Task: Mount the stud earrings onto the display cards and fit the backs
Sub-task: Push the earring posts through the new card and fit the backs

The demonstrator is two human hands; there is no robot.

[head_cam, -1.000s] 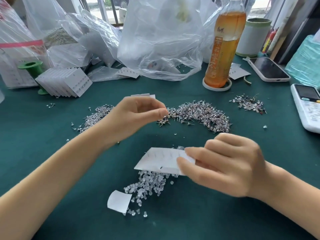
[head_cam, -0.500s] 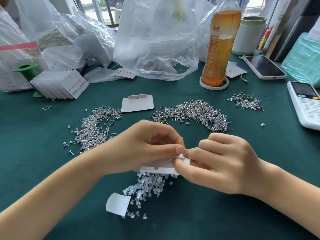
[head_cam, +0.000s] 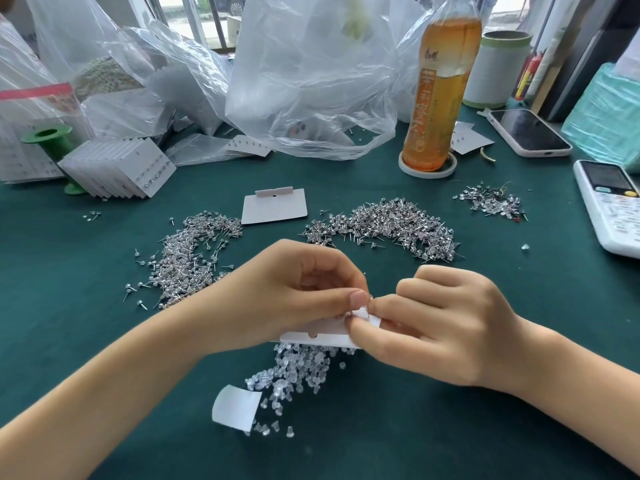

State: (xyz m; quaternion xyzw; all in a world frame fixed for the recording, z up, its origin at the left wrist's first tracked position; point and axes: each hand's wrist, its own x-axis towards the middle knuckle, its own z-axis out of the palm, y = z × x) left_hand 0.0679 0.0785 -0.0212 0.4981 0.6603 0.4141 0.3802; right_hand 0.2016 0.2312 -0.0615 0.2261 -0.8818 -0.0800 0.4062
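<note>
My right hand (head_cam: pixel 433 323) pinches a white display card (head_cam: pixel 318 337) at its right corner, low over the green table. My left hand (head_cam: pixel 294 292) pinches a small stud earring (head_cam: pixel 370 298) against the card's top edge, fingertip to fingertip with the right hand. Most of the card lies hidden under both hands. Clear plastic backs (head_cam: pixel 298 368) are heaped just below the card. Two piles of silver studs lie beyond: one on the left (head_cam: pixel 194 258), one on the right (head_cam: pixel 388 226). A blank card (head_cam: pixel 273 206) lies between them.
A stack of filled cards (head_cam: pixel 117 171) stands at the back left by a green spool (head_cam: pixel 48 136). Plastic bags (head_cam: pixel 304 74), a tea bottle (head_cam: pixel 440 88), a phone (head_cam: pixel 530 133) and a white remote (head_cam: pixel 613 206) ring the back and right. A paper scrap (head_cam: pixel 235 407) lies near.
My left hand came down from the stud pile to the card and now meets my right hand at its top edge. The blank card behind it came into sight.
</note>
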